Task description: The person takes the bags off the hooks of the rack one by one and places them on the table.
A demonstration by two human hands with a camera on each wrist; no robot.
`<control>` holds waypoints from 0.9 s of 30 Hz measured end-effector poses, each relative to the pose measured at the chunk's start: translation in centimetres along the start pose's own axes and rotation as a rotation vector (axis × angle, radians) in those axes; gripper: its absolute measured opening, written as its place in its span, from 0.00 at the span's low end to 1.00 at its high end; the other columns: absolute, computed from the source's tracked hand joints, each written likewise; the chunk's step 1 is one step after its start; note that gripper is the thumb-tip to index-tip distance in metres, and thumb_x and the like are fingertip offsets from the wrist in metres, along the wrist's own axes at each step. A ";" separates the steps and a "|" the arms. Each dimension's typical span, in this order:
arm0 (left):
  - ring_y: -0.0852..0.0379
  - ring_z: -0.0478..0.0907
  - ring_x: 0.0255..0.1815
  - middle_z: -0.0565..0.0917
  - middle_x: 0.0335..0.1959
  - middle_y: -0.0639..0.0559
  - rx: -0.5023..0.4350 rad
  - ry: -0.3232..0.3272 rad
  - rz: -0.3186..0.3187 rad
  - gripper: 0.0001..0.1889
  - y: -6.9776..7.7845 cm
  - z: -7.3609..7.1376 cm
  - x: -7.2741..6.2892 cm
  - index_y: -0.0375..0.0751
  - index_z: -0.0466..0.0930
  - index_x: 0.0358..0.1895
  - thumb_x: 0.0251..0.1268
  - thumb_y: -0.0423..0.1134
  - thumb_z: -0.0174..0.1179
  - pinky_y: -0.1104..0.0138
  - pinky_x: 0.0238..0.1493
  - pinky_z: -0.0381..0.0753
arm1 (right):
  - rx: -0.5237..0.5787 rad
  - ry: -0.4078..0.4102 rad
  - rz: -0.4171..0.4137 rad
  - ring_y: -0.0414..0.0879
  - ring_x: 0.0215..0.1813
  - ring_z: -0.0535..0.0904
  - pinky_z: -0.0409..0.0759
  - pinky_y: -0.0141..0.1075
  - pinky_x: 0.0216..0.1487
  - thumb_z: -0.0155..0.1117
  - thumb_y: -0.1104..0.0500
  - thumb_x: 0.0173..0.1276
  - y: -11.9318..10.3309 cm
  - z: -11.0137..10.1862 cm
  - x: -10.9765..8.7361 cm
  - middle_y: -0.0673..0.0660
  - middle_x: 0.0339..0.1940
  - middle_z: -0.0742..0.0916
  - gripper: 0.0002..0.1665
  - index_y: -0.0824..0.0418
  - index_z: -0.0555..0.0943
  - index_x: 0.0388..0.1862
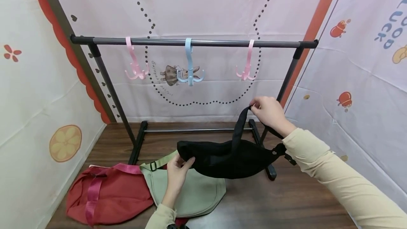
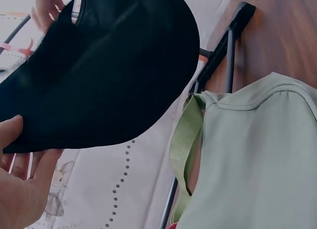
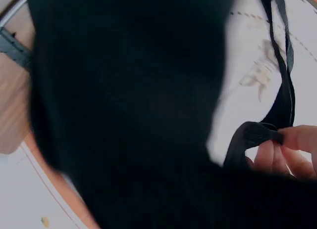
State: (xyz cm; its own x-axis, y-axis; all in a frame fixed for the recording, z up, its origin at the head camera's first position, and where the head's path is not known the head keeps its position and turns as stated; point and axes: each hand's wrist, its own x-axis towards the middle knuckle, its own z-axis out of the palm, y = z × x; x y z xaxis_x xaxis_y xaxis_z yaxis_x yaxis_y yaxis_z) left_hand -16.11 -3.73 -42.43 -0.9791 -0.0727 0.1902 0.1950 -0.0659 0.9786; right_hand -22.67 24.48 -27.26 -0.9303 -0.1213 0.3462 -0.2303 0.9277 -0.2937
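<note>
A black shoulder bag (image 1: 219, 158) with a long strap hangs between my two hands, in front of the rack. My right hand (image 1: 268, 114) pinches its strap (image 1: 239, 130) high up, and the right wrist view shows the strap (image 3: 255, 135) between thumb and fingers. At the bag's left end my left hand (image 1: 178, 172) grips the edge, thumb on the near face and fingers behind. In the left wrist view the bag's dark body (image 2: 114, 75) fills the upper left. Below it lies a light green bag (image 1: 197, 193), partly covered by my left forearm.
A dark metal rack (image 1: 219, 43) stands behind. From its bar hang a pink hook (image 1: 136, 66), a blue hook (image 1: 189, 63) and another pink hook (image 1: 246, 64). A red bag (image 1: 121, 193) lies left on the wooden floor (image 1: 279, 204). Printed cloth walls (image 1: 359, 116) enclose the sides.
</note>
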 end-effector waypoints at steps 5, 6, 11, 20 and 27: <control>0.65 0.74 0.26 0.78 0.25 0.61 0.020 0.016 -0.007 0.08 0.2 -0.1 -0.3 0.27 0.78 0.37 0.52 0.22 0.60 0.72 0.29 0.73 | -0.047 -0.143 -0.023 0.44 0.21 0.71 0.67 0.35 0.22 0.54 0.66 0.60 0.3 1.7 -0.5 0.57 0.27 0.83 0.10 0.65 0.82 0.36; 0.65 0.73 0.25 0.78 0.25 0.62 0.023 0.021 -0.002 0.08 0.3 -0.1 -0.3 0.27 0.78 0.37 0.52 0.23 0.60 0.72 0.30 0.73 | -0.053 -0.168 -0.021 0.43 0.20 0.70 0.66 0.35 0.22 0.54 0.66 0.60 0.4 1.8 -0.6 0.56 0.26 0.83 0.10 0.65 0.82 0.37; 0.65 0.72 0.25 0.77 0.23 0.62 0.014 0.031 0.015 0.07 0.2 -0.3 -0.3 0.28 0.78 0.35 0.51 0.24 0.62 0.72 0.30 0.73 | -0.022 -0.244 0.002 0.43 0.21 0.70 0.67 0.35 0.24 0.53 0.65 0.61 0.2 1.3 -0.9 0.58 0.29 0.83 0.12 0.66 0.82 0.39; 0.67 0.71 0.23 0.76 0.21 0.63 0.014 0.083 0.059 0.05 0.2 -1.1 -0.2 0.28 0.77 0.31 0.50 0.22 0.62 0.74 0.28 0.72 | 0.305 -0.272 0.081 0.55 0.44 0.78 0.75 0.44 0.41 0.51 0.57 0.68 0.7 -2.2 -2.4 0.65 0.44 0.81 0.19 0.68 0.75 0.52; 0.68 0.71 0.24 0.78 0.23 0.60 -0.020 0.098 0.103 0.14 0.8 -1.8 0.0 0.48 0.79 0.29 0.49 0.21 0.62 0.77 0.27 0.71 | 0.745 -0.259 0.141 0.33 0.50 0.74 0.71 0.23 0.48 0.45 0.57 0.72 5.0 -2.7 -6.1 0.53 0.53 0.76 0.22 0.57 0.63 0.64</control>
State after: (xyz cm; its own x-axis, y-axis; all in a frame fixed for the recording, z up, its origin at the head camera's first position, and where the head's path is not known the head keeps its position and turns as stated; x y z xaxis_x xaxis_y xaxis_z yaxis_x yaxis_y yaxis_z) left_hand -15.87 -5.61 -41.76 -0.9436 -0.1771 0.2797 0.2960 -0.0727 0.9524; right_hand -17.34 30.83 -28.43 -0.9805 -0.1838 0.0702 -0.1506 0.4715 -0.8689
